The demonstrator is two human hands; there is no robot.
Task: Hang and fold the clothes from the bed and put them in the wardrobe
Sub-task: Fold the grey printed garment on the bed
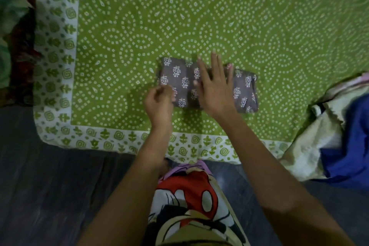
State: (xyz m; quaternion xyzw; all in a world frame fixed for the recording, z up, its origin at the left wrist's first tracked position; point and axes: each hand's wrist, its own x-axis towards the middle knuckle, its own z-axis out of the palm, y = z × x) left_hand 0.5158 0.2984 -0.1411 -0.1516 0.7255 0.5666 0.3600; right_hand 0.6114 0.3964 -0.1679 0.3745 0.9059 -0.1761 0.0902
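As folded garment (179, 81) lies on bedspread (219, 16), right hand (214, 90) flat atop (fingers (216, 66) straight), left hand (159, 104) curled, grip unclear.

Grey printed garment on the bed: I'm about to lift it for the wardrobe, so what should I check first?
1. Grey printed garment folded into a compact rectangle: ok.
2. Right hand flat on it, fingers straight: ok.
3. Left hand gripping the near-left edge: cannot tell; its fingers curl at the edge.
4. Garment lying on the green bedsheet, apart from other clothes: ok.
5. Bed cleared of clothes: not ok; a blue garment and a cream cloth lie crumpled at the right.
6. Wardrobe ready: cannot tell; it is not in view.
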